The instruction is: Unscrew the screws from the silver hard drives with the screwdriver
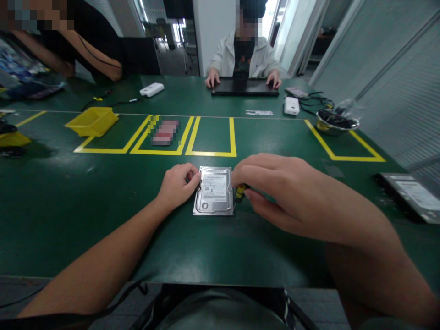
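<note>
A silver hard drive (pixel 213 190) lies flat on the green table in front of me, its white label facing up. My left hand (pixel 178 184) rests at the drive's left edge, thumb and curled fingers closed against it. Between the fingers of my right hand (pixel 278 190) is a screwdriver (pixel 239 192) with a yellow and black handle. Its thin shaft points down toward the drive's lower right corner. The tip is too small to tell whether it touches a screw.
Another hard drive (pixel 412 195) lies at the right. Yellow tape marks frames on the table; a yellow bin (pixel 92 123) stands far left and a metal bowl (pixel 337 124) of dark items far right. Across the table, a person's hands rest on a black panel (pixel 244 87).
</note>
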`<action>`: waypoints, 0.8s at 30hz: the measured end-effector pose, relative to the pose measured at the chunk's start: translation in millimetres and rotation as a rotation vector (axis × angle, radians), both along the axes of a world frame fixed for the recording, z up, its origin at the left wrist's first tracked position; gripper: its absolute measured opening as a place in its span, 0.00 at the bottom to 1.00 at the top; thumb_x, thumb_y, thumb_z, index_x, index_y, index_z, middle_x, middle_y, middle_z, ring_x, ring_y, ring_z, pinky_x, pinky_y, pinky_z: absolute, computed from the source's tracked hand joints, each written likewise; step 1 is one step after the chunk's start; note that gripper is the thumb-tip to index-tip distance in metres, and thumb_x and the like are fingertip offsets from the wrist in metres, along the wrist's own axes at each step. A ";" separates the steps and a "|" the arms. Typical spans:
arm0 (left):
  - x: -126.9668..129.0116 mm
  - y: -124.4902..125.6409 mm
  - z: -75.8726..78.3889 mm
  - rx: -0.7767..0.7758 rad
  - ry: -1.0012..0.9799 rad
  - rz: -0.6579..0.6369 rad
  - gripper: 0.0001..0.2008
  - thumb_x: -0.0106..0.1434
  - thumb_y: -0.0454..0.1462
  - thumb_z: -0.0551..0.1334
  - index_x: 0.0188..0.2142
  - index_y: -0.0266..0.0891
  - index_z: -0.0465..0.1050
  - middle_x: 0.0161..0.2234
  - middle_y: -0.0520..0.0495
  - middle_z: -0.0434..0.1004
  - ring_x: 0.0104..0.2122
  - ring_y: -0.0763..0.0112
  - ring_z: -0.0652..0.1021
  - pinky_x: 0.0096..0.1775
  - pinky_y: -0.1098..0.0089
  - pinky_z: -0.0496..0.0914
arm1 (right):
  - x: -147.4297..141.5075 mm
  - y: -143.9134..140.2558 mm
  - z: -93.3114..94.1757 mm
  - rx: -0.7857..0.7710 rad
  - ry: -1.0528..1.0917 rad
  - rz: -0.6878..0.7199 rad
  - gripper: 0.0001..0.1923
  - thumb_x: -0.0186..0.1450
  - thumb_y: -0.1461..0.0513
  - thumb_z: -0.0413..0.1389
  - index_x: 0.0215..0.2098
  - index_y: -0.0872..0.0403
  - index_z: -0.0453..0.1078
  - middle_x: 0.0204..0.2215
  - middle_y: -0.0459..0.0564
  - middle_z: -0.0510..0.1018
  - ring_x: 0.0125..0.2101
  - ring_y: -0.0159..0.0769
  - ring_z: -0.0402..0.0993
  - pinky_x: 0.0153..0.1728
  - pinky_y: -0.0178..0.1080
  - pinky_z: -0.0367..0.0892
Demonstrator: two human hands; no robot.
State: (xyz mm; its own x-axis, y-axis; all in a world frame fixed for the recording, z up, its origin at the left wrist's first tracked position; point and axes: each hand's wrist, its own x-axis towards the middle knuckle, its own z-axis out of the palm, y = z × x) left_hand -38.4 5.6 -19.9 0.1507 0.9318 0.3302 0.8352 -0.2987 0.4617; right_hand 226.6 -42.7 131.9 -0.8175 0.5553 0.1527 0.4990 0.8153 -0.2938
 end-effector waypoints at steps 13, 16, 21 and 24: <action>-1.1 -0.7 1.7 0.000 0.000 -0.002 0.08 0.63 0.40 0.60 0.32 0.39 0.74 0.26 0.50 0.74 0.29 0.68 0.73 0.32 0.69 0.64 | 1.1 1.4 1.7 -0.020 0.058 0.082 0.15 0.66 0.72 0.46 0.41 0.55 0.72 0.47 0.53 0.76 0.44 0.35 0.73 0.46 0.37 0.66; -2.1 -0.6 1.4 0.000 0.006 0.000 0.08 0.63 0.40 0.59 0.32 0.39 0.74 0.26 0.50 0.74 0.29 0.68 0.73 0.33 0.68 0.64 | 1.5 1.1 1.9 -0.022 0.065 0.080 0.15 0.67 0.72 0.46 0.40 0.55 0.72 0.46 0.51 0.78 0.43 0.34 0.74 0.45 0.36 0.67; -3.6 -0.2 0.1 0.005 0.001 -0.004 0.08 0.63 0.40 0.60 0.32 0.39 0.74 0.26 0.50 0.74 0.29 0.68 0.73 0.33 0.68 0.64 | 2.5 -0.1 3.5 -0.021 0.047 0.065 0.14 0.68 0.72 0.46 0.41 0.54 0.73 0.45 0.50 0.78 0.43 0.33 0.75 0.45 0.35 0.67; -3.7 0.4 -0.7 0.004 0.001 -0.004 0.08 0.63 0.40 0.60 0.32 0.39 0.74 0.26 0.51 0.74 0.28 0.68 0.73 0.32 0.69 0.64 | 2.6 0.0 4.4 -0.006 0.033 0.066 0.14 0.68 0.71 0.47 0.43 0.54 0.73 0.46 0.51 0.78 0.44 0.34 0.75 0.46 0.35 0.67</action>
State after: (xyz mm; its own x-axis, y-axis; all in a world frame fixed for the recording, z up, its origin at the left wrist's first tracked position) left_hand -42.1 6.1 -20.5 0.1548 0.9299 0.3337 0.8346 -0.3038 0.4595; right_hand 229.2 -42.7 136.3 -0.8470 0.5013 0.1769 0.4342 0.8444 -0.3137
